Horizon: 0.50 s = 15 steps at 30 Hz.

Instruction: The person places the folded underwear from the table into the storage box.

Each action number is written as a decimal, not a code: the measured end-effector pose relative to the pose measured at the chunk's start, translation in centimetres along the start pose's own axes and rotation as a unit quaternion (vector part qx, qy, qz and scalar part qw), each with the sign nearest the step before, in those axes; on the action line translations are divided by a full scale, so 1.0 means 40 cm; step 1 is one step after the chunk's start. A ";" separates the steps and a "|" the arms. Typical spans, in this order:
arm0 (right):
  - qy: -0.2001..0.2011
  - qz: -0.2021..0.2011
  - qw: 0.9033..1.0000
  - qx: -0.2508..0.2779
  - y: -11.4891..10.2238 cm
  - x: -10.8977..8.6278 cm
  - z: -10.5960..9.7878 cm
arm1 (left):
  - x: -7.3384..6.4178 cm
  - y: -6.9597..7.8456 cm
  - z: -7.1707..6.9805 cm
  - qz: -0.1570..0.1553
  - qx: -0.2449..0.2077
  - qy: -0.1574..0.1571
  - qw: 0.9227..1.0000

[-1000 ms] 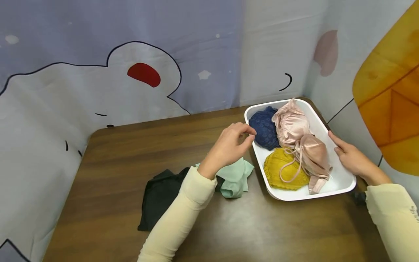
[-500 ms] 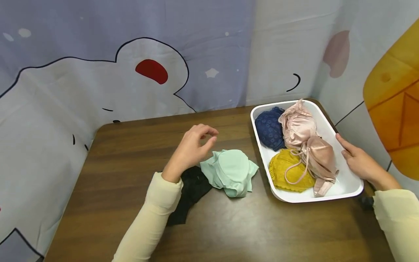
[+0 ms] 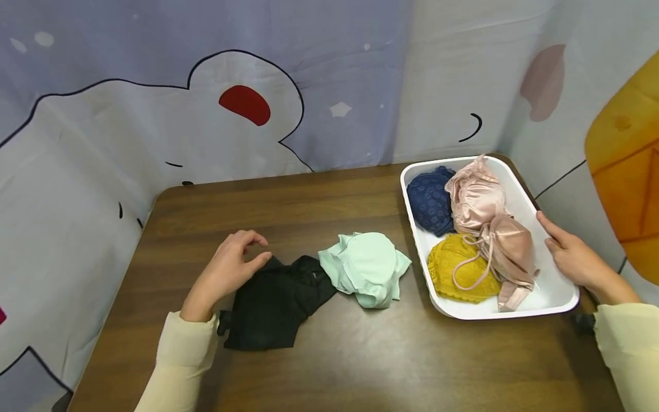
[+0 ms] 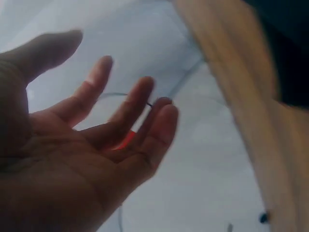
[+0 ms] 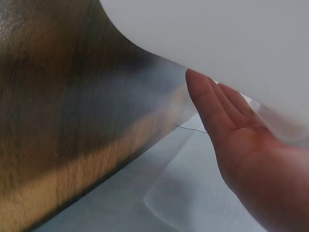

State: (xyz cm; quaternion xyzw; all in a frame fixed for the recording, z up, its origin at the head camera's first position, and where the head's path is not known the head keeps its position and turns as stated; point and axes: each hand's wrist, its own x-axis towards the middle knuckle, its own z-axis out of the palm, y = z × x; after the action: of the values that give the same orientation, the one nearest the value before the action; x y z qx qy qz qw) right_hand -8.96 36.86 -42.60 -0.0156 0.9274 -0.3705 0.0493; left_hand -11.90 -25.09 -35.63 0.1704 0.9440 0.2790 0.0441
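Observation:
My left hand [image 3: 226, 272] hovers over the left part of a black garment [image 3: 273, 303] lying flat on the table, its fingers loosely bent around nothing. In the left wrist view the palm and spread fingers [image 4: 140, 108] show no object. Beside the black garment, a mint-green bra [image 3: 368, 266] lies with its rounded cup up. At the right, my right hand [image 3: 574, 257] holds the long side of a white tray [image 3: 548, 280], thumb at the rim and fingers against the outer wall. Inside the tray are a navy lace bra [image 3: 429, 200], a yellow lace bra [image 3: 460, 274] and pink satin bras [image 3: 476, 197].
The brown wooden table [image 3: 370, 366] ends at a printed curtain [image 3: 329, 86] behind and at both sides. The tray stands near the table's back right corner. A small dark object [image 3: 584, 323] is by the right sleeve.
My left hand has moved left from the tray's near side, past the mint-green bra, to the black garment. The right hand stays at the tray; the head view has shifted slightly.

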 end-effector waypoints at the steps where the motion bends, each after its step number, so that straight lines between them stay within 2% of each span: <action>1: 0.000 0.001 1.000 -0.001 0.000 0.000 0.000 | -0.010 -0.016 0.001 -0.016 0.007 -0.012 1.000; 5: -0.003 0.006 1.000 -0.005 0.002 0.001 0.000 | -0.046 -0.073 0.008 -0.078 0.026 -0.073 0.994; 8: -0.003 0.010 1.000 -0.006 0.003 0.003 0.001 | -0.069 -0.105 0.018 -0.107 0.028 -0.111 0.988; 15: 0.000 0.004 1.000 -0.006 0.004 0.001 0.000 | -0.096 -0.142 0.053 -0.115 0.009 -0.136 0.984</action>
State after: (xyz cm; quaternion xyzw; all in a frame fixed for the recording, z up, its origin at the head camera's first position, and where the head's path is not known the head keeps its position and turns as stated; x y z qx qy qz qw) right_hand -8.98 36.96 -42.72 -0.0121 0.9296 -0.3650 0.0503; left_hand -9.61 -29.81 -40.54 0.0970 0.9450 0.2378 0.2025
